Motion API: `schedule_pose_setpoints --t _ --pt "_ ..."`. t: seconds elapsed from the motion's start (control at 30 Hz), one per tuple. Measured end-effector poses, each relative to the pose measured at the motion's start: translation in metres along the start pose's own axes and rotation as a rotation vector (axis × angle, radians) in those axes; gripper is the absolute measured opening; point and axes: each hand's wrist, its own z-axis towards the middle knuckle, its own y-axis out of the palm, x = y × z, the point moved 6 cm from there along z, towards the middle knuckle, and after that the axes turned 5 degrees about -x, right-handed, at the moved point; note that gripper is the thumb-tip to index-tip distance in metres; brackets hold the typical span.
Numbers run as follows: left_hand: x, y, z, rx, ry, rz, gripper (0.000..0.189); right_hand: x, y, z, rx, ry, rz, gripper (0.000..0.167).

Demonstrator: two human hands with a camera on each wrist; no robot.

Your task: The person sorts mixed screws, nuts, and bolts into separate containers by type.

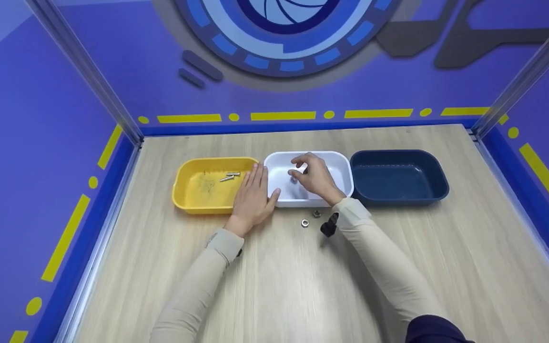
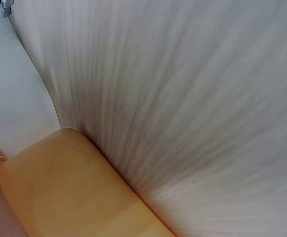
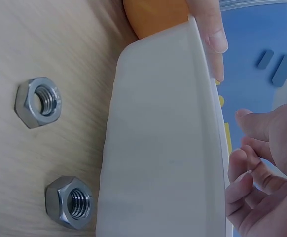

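My left hand [image 1: 251,197] lies flat with straight fingers over the adjoining rims of the yellow tray [image 1: 186,206] and the white tray [image 1: 339,171], its thumb at the white tray's near rim. Over the white tray hangs my right hand [image 1: 316,177], fingers loosely bent. The right wrist view shows its thumb [image 3: 254,123] apart from the fingers, with nothing visible between them. A small grey piece [image 1: 294,180] shows just under those fingertips in the head view, too small to identify. Two hex nuts, one [image 3: 39,102] beside the other [image 3: 69,202], lie on the table before the white tray.
Several metal screws [image 1: 229,176] lie in the yellow tray. A dark blue tray [image 1: 398,202] stands against the white tray's right side. Blue panels [image 1: 274,102] enclose the wooden table [image 1: 274,286] at the back and both sides.
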Motion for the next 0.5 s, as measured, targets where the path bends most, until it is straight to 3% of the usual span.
schedule_pose_setpoints --t 0.5 --pt "0.0 0.001 0.0 0.007 0.003 -0.007 0.082 -0.002 -0.015 -0.013 0.025 -0.028 0.049 0.031"
